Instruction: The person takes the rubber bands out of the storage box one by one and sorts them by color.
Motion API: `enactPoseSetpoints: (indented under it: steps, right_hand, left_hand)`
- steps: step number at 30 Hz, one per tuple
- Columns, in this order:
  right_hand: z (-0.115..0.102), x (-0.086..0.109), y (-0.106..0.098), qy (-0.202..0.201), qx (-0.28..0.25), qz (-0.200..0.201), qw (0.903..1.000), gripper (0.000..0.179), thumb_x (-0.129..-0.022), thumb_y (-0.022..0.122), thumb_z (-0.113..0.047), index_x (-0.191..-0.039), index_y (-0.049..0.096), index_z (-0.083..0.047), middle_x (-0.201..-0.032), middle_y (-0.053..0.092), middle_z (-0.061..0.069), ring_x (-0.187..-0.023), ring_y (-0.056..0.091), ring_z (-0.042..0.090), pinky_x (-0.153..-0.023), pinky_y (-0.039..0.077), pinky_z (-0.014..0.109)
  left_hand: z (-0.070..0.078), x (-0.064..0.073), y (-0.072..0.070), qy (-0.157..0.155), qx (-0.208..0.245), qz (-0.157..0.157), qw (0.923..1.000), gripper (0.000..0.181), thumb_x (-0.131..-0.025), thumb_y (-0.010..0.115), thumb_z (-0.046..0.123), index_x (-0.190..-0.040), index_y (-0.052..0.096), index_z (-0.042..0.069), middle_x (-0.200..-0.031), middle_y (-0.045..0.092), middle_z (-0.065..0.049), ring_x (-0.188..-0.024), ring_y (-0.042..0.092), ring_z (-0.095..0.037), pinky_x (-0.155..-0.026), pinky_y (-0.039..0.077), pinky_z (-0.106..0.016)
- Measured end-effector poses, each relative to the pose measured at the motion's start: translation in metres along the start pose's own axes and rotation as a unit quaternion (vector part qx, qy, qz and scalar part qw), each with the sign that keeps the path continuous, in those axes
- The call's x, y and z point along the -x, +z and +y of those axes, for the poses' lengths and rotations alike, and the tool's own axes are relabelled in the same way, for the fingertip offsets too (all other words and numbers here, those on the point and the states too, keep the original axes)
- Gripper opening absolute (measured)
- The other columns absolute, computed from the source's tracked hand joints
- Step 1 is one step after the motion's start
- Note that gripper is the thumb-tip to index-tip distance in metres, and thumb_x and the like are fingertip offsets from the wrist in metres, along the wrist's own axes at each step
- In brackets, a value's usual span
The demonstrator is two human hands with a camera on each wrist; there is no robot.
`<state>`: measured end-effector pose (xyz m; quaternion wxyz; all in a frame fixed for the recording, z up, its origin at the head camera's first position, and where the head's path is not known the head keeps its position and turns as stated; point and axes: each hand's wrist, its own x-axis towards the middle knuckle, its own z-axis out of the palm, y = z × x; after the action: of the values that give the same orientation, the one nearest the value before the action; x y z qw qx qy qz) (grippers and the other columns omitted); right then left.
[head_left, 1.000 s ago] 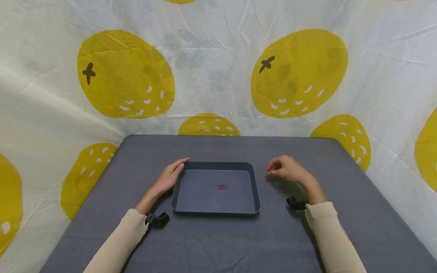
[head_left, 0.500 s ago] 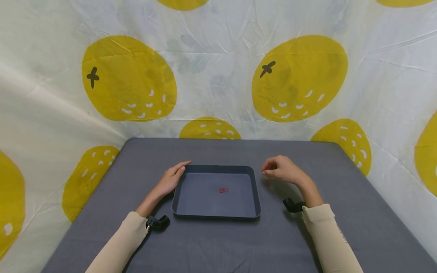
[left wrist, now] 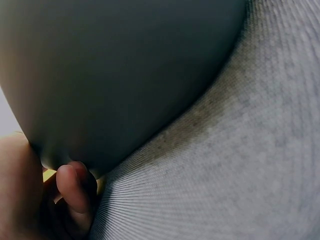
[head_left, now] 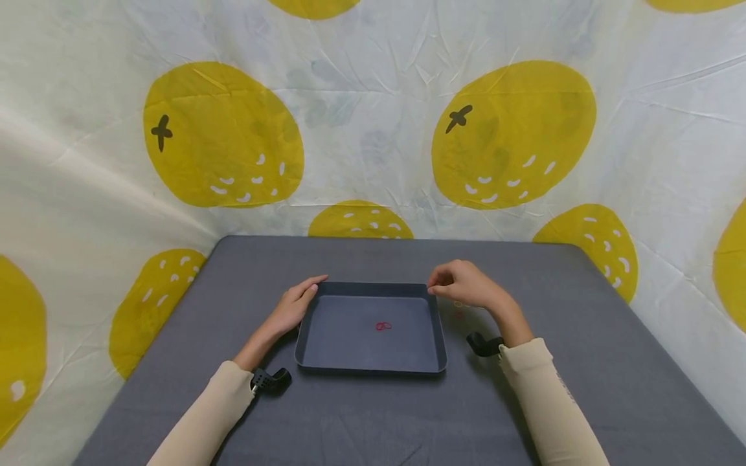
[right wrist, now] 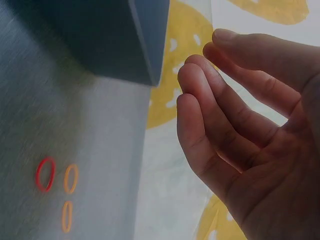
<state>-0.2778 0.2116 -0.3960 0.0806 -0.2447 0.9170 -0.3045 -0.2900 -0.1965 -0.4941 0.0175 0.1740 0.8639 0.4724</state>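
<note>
A dark grey rectangular tray (head_left: pixel 373 289) lies on the table with red rubber bands (head_left: pixel 383 326) on its floor. My left hand (head_left: pixel 293 305) holds its far left corner, thumb at the rim and fingers along the outer wall; the left wrist view shows fingertips by the tray's side (left wrist: pixel 130 75). Over the far right corner hovers my right hand (head_left: pixel 466 285), thumb and index fingertips together, other fingers loosely bent. Whether a band is between those fingertips I cannot tell. Beneath that hand, a red rubber band (right wrist: pixel 37 176) and two orange rubber bands (right wrist: pixel 65 180) lie on the table.
A grey cloth (head_left: pixel 361 414) covers the table. Behind and beside it hangs a white curtain (head_left: pixel 367 97) with large yellow fruit prints. Each wrist carries a small black camera mount (head_left: pixel 271 382) near a beige sleeve (head_left: pixel 201 408).
My right hand has moved left from beside the tray to its far right corner, uncovering bands on the table. The left hand stays on the tray. The head view has tilted up slightly.
</note>
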Motion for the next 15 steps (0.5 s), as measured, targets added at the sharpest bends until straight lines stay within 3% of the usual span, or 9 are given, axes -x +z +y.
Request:
enactPoseSetpoints:
  steps: [6,15]
  right_hand:
    - [-0.015,-0.010,0.002,-0.012,-0.002,-0.008,0.9999,0.017,-0.097,0.074,-0.025,-0.105,0.080,-0.010,-0.099,0.079,0.007,-0.085,0.070,0.022,-0.077,0.055,0.036]
    - [-0.033,-0.027,0.014,-0.042,-0.024,-0.023,0.9986,0.012,-0.095,0.077,-0.024,-0.101,0.080,-0.014,-0.096,0.078,-0.001,-0.086,0.070,0.012,-0.076,0.057,0.033]
  left_hand:
    - [-0.001,0.000,-0.001,-0.003,0.011,-0.005,0.9999,0.045,-0.114,0.038,0.032,-0.156,0.049,0.020,-0.155,0.050,-0.019,-0.037,0.045,-0.020,-0.046,0.048,-0.039]
    - [-0.002,-0.001,-0.001,-0.004,0.010,-0.003,0.9999,0.045,-0.114,0.038,0.035,-0.155,0.050,0.021,-0.154,0.052,-0.018,-0.039,0.048,-0.021,-0.046,0.049,-0.039]
